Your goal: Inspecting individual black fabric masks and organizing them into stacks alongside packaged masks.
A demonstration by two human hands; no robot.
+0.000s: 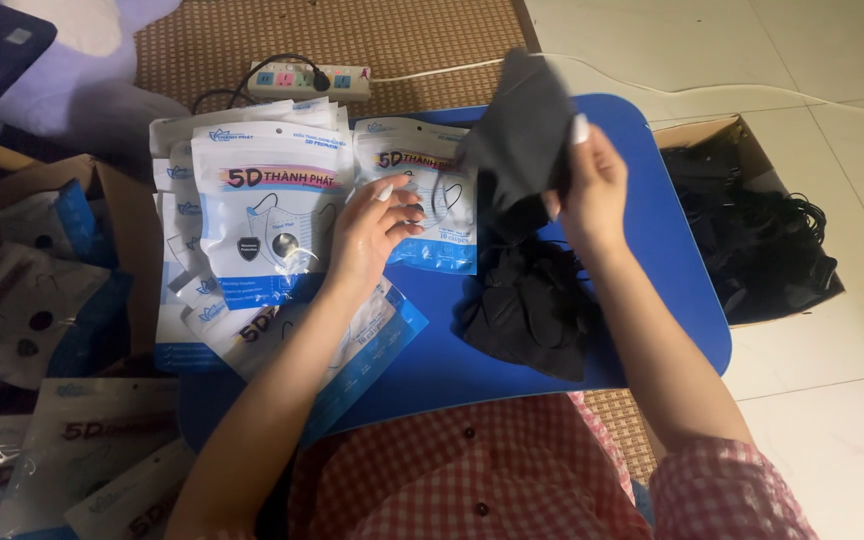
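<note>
Checked shirt at the bottom edge; right hand (592,190) is pinching a black mask (522,130) upright at upper centre, while left hand (367,235), fingers loose, is resting on the pouches (272,210) left of it.

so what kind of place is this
Probably a home floor used for packing: a low blue table on a woven mat beside floor tiles, with a power strip nearby.

I am resting my left hand (367,235) on a flat white-and-blue pouch (422,195) lying near the surface's (652,250) far edge. More white-and-blue pouches are lying stacked (262,210) over its far left corner, and others are lying in the cardboard box (42,290) off its left edge.
</note>
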